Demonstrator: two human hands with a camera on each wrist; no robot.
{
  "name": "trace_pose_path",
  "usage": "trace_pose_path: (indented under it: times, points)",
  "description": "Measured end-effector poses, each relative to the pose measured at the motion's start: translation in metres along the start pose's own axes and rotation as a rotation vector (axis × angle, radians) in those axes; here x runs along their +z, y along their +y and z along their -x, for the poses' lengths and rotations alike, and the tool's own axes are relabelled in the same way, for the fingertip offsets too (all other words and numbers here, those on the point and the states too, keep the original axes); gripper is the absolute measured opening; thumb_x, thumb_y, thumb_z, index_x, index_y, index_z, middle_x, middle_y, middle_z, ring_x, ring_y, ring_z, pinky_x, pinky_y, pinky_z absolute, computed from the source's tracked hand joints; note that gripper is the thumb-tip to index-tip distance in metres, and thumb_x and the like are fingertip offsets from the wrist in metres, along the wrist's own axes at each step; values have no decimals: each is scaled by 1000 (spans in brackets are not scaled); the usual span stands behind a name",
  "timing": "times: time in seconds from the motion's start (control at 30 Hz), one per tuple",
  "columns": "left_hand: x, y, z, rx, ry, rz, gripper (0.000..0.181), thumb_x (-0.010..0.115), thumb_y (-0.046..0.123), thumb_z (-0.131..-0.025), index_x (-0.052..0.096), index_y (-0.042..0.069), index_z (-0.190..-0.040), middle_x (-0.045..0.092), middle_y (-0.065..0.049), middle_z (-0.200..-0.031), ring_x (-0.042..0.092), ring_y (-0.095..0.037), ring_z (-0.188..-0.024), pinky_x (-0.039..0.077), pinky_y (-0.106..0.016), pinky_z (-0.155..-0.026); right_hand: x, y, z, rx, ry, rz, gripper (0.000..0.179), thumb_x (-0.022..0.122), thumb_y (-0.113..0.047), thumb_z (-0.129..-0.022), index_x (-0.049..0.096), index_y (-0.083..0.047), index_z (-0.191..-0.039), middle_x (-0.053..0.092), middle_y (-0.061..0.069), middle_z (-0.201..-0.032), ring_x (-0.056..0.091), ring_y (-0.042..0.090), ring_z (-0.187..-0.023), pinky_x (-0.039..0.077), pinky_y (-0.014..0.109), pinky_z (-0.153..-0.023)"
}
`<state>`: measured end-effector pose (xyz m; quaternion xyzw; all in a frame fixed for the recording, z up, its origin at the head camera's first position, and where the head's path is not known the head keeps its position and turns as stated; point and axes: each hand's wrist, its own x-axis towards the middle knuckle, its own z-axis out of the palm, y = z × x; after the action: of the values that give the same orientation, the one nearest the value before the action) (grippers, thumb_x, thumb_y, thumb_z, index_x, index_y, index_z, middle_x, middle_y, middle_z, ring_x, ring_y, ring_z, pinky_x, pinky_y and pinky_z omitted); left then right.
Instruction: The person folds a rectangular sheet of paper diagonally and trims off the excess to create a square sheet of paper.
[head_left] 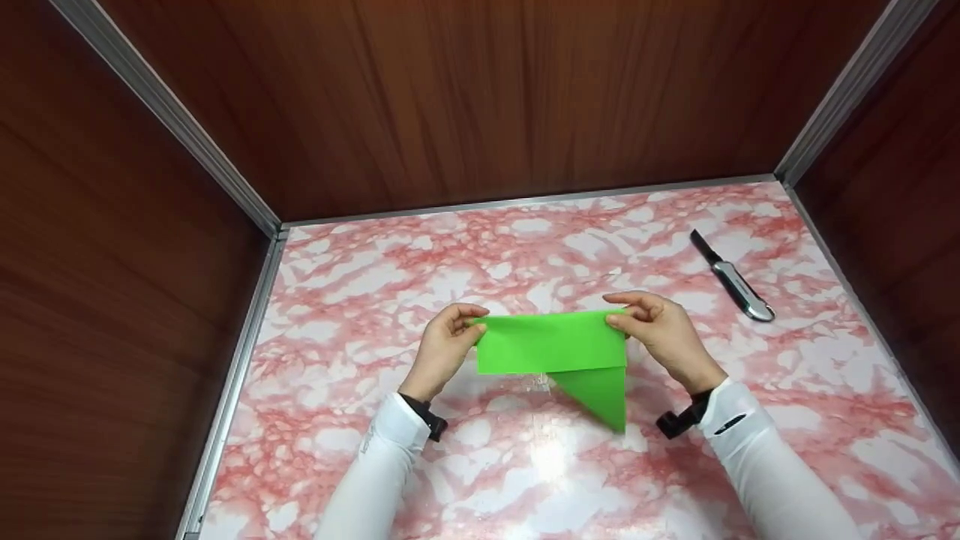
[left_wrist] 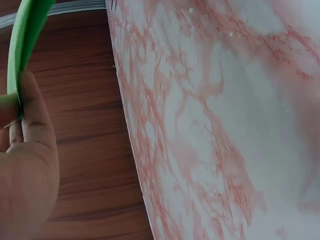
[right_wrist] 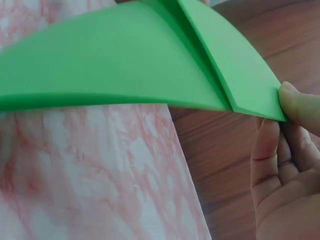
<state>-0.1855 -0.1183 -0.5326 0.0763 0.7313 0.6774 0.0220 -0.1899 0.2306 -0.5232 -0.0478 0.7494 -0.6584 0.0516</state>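
Two hands, fingers pinching folded green paper by upper corners, utility knife, its handle marking unreadable

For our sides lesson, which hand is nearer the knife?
Right. The right hand is left of the knife; the left hand is farther left, at the left end of the green paper.

Green paper cut off in both wrist views, knife marking unreadable
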Motion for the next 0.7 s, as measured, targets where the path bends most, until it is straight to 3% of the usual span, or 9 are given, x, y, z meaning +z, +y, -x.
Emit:
trace_pose_path:
  times: [0.17, 0.27, 0.33, 0.4, 0.57, 0.63, 0.7]
  points:
    - [-23, -3, 1, -22, 118, 70, 30, 55, -10, -92, 61, -5, -121, 64, -24, -104, 63, -37, -96, 54, -38, -82, -30, -4, 0, 6, 160, 62, 42, 75, -28, -87, 67, -6, -122, 73, 6, -96, 67, 17, -80, 52, 28, -71]
    - [-26, 4, 3, -12, 120, 9, 36, 53, -7, -93, 57, -1, -128, 63, -21, -107, 63, -36, -98, 53, -38, -84, -38, -9, 1, -16, 194, 89, 39, 75, -23, -88, 68, -1, -119, 73, 8, -93, 67, 16, -79, 52, 27, -70]
    - [-18, 11, 2, 31, 95, -104, 35, 55, 0, -95, 57, 2, -130, 62, -15, -114, 61, -30, -104, 51, -38, -89, -35, -13, 2, -15, 191, 113, 38, 75, -23, -88, 68, 0, -117, 73, 9, -92, 67, 17, -79, 53, 26, -69]
    - [-6, 20, 2, 67, 62, -280, 34, 57, 12, -97, 58, 11, -131, 61, -5, -122, 58, -21, -111, 47, -36, -95, -27, -14, 3, -14, 190, 140, 36, 75, -25, -87, 70, -2, -115, 73, 9, -91, 67, 16, -80, 52, 25, -70]
    - [30, 44, -3, 192, -129, -694, 43, 56, 37, -99, 53, 21, -139, 51, 5, -140, 43, -14, -130, 32, -37, -108, 0, -15, 0, -73, 148, 176, 34, 77, -33, -85, 73, -9, -109, 72, 8, -88, 66, 16, -81, 51, 24, -72]
    - [41, 51, -8, 227, -197, -797, 46, 53, 41, -99, 53, 20, -140, 52, 4, -140, 44, -13, -130, 30, -37, -109, 11, -16, -1, -109, 116, 177, 33, 77, -34, -84, 73, -10, -107, 72, 8, -87, 66, 18, -80, 52, 25, -72]
    - [49, 55, -12, 217, -252, -847, 45, 52, 43, -99, 56, 20, -138, 57, 4, -135, 49, -12, -125, 36, -36, -106, 21, -17, -1, -125, 88, 166, 31, 77, -34, -84, 73, -11, -105, 72, 8, -85, 66, 19, -79, 52, 25, -73]
